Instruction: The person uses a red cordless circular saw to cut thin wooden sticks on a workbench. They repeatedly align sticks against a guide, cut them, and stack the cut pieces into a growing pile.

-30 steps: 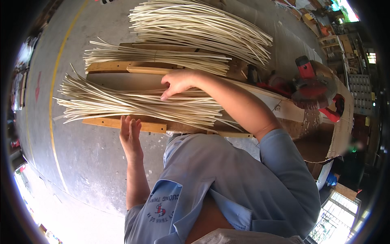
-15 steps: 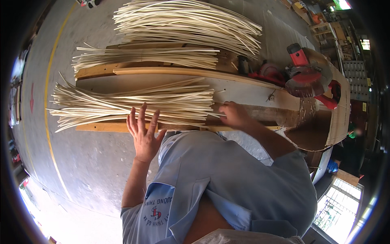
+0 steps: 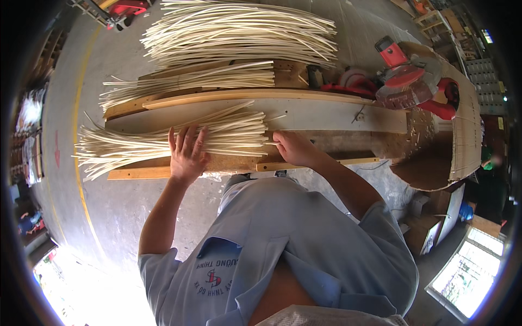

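A loose bundle of thin, pale rattan canes (image 3: 130, 142) lies lengthwise on the wooden bench in front of me, its ends fanning out on the left. Across the near side of the bundle rests my left hand (image 3: 187, 152), fingers apart and laid over the canes. My right hand (image 3: 292, 148) is closed in a pinch at the bundle's right end, around the tip of one cane (image 3: 271, 143) that sticks out past the others. The fingers hide the very end of that cane.
Beyond a wooden rail (image 3: 217, 96) lie a smaller cane bundle (image 3: 190, 79) and a large pile of canes (image 3: 239, 33). A red miter saw (image 3: 402, 76) stands at the right, by a cardboard sheet (image 3: 462, 119). A red wheeled trolley (image 3: 128, 8) is at the far left.
My left hand has come down from raised, spread fingers onto the bundle. My right hand stays pinched at the cane ends. The bundle's right end looks more gathered; the view has shifted slightly.
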`<move>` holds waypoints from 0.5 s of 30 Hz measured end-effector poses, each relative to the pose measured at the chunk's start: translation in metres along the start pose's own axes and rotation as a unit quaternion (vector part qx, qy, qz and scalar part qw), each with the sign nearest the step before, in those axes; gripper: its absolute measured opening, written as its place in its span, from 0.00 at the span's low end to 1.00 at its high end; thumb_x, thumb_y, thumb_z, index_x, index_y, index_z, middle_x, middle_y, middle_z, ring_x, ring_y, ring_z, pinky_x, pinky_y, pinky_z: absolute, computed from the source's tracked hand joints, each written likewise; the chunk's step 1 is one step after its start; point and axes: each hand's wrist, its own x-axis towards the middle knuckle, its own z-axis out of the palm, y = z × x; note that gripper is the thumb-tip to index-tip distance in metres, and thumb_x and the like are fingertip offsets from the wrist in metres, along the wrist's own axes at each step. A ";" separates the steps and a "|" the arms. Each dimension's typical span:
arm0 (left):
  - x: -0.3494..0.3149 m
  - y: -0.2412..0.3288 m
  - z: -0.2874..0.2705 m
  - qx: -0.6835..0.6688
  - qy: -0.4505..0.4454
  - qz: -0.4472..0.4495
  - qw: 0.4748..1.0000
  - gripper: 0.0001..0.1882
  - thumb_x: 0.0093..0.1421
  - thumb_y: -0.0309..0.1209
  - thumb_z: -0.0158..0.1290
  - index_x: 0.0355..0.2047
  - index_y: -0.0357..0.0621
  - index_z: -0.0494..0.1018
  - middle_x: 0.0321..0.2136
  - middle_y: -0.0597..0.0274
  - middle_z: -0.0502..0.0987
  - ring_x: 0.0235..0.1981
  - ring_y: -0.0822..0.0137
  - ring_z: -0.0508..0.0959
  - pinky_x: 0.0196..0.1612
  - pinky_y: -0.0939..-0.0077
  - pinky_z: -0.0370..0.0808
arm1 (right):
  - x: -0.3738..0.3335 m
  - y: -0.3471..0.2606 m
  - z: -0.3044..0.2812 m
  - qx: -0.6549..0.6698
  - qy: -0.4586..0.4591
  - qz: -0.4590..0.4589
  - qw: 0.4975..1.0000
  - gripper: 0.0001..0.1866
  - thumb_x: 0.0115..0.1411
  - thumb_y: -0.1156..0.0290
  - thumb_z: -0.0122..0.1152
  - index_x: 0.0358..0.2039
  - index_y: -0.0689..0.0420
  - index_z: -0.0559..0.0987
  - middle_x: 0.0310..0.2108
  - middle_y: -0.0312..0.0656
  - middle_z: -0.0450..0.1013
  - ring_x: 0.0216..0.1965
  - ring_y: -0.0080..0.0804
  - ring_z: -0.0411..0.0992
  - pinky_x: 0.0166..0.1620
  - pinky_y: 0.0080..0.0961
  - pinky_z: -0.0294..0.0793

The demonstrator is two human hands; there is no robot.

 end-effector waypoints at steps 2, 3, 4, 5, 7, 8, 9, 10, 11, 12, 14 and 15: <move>0.009 -0.003 -0.008 0.030 0.038 0.035 0.998 0.35 0.53 0.28 0.55 0.65 0.44 0.69 0.54 0.52 0.76 0.56 0.52 0.75 0.69 0.36 0.60 | 0.004 0.005 0.001 0.011 0.005 -0.035 0.999 0.05 0.61 0.75 0.55 0.37 0.60 0.73 0.32 0.56 0.76 0.35 0.61 0.76 0.38 0.52 0.74; 0.013 -0.008 -0.010 0.027 0.038 0.040 0.998 0.34 0.53 0.28 0.55 0.64 0.44 0.70 0.52 0.52 0.77 0.54 0.52 0.76 0.68 0.37 0.62 | 0.004 0.007 0.001 -0.009 0.002 -0.032 0.999 0.05 0.60 0.75 0.55 0.37 0.60 0.73 0.31 0.55 0.76 0.35 0.60 0.76 0.37 0.52 0.74; 0.016 -0.008 -0.013 0.020 0.034 0.042 0.998 0.33 0.53 0.28 0.56 0.63 0.43 0.71 0.50 0.52 0.78 0.52 0.53 0.77 0.67 0.38 0.63 | 0.001 0.005 0.002 -0.026 -0.005 -0.026 0.999 0.05 0.60 0.75 0.56 0.37 0.60 0.73 0.30 0.54 0.76 0.35 0.59 0.77 0.37 0.52 0.75; 0.020 -0.009 -0.018 0.021 0.018 0.045 0.999 0.30 0.55 0.27 0.56 0.60 0.42 0.73 0.45 0.53 0.79 0.49 0.53 0.78 0.65 0.43 0.67 | -0.002 0.002 0.003 -0.044 -0.011 -0.021 0.999 0.06 0.60 0.75 0.56 0.38 0.60 0.74 0.29 0.54 0.76 0.34 0.58 0.77 0.37 0.52 0.75; 0.023 -0.013 -0.023 0.015 -0.002 0.037 0.999 0.29 0.56 0.27 0.56 0.60 0.42 0.73 0.45 0.53 0.79 0.49 0.52 0.78 0.65 0.44 0.67 | -0.012 -0.009 0.011 -0.105 0.019 -0.027 0.994 0.08 0.59 0.75 0.57 0.40 0.60 0.74 0.32 0.52 0.76 0.33 0.57 0.78 0.36 0.50 0.77; 0.028 -0.014 -0.024 0.009 -0.011 0.035 0.999 0.28 0.56 0.27 0.57 0.60 0.42 0.73 0.45 0.53 0.79 0.49 0.52 0.78 0.65 0.45 0.68 | -0.017 -0.015 0.013 -0.137 0.036 -0.026 0.990 0.09 0.59 0.75 0.58 0.41 0.60 0.74 0.34 0.52 0.76 0.32 0.56 0.78 0.36 0.50 0.78; 0.032 -0.016 -0.025 0.000 -0.016 0.033 0.999 0.26 0.58 0.27 0.58 0.59 0.41 0.73 0.45 0.54 0.80 0.49 0.52 0.77 0.63 0.49 0.69 | -0.018 -0.020 0.013 -0.196 0.054 -0.028 0.979 0.13 0.59 0.74 0.60 0.45 0.59 0.75 0.43 0.50 0.75 0.36 0.51 0.78 0.35 0.46 0.81; 0.034 -0.016 -0.026 -0.008 -0.019 0.028 0.999 0.26 0.58 0.26 0.57 0.59 0.41 0.74 0.44 0.54 0.80 0.49 0.52 0.77 0.63 0.50 0.69 | -0.014 -0.020 0.012 -0.221 0.102 -0.045 0.969 0.14 0.58 0.74 0.61 0.46 0.59 0.74 0.45 0.49 0.74 0.38 0.50 0.77 0.35 0.46 0.81; 0.037 -0.016 -0.026 -0.016 -0.023 0.026 0.999 0.26 0.58 0.26 0.57 0.58 0.41 0.74 0.44 0.54 0.80 0.49 0.52 0.77 0.62 0.50 0.69 | -0.004 -0.018 0.006 -0.246 0.151 -0.060 0.956 0.16 0.58 0.74 0.61 0.47 0.59 0.74 0.46 0.48 0.73 0.40 0.49 0.77 0.35 0.46 0.81; 0.039 -0.016 -0.026 -0.024 -0.027 0.024 0.999 0.25 0.58 0.26 0.57 0.58 0.41 0.74 0.44 0.54 0.80 0.49 0.52 0.77 0.62 0.51 0.69 | 0.006 -0.016 0.001 -0.269 0.200 -0.075 0.939 0.17 0.58 0.73 0.62 0.48 0.59 0.74 0.48 0.47 0.72 0.42 0.47 0.76 0.35 0.46 0.82; 0.045 -0.011 -0.028 -0.045 -0.022 0.027 0.998 0.25 0.59 0.26 0.57 0.58 0.41 0.74 0.43 0.54 0.80 0.49 0.51 0.77 0.61 0.52 0.69 | 0.018 -0.009 -0.004 -0.318 0.194 -0.078 0.925 0.15 0.56 0.72 0.63 0.44 0.58 0.76 0.43 0.44 0.72 0.45 0.43 0.73 0.38 0.43 0.80; 0.047 -0.009 -0.029 -0.055 -0.019 0.029 0.998 0.25 0.59 0.26 0.57 0.58 0.42 0.74 0.43 0.54 0.80 0.49 0.51 0.77 0.61 0.52 0.69 | 0.020 -0.006 -0.006 -0.333 0.184 -0.102 0.919 0.14 0.56 0.71 0.63 0.43 0.58 0.77 0.43 0.44 0.72 0.45 0.42 0.73 0.39 0.41 0.79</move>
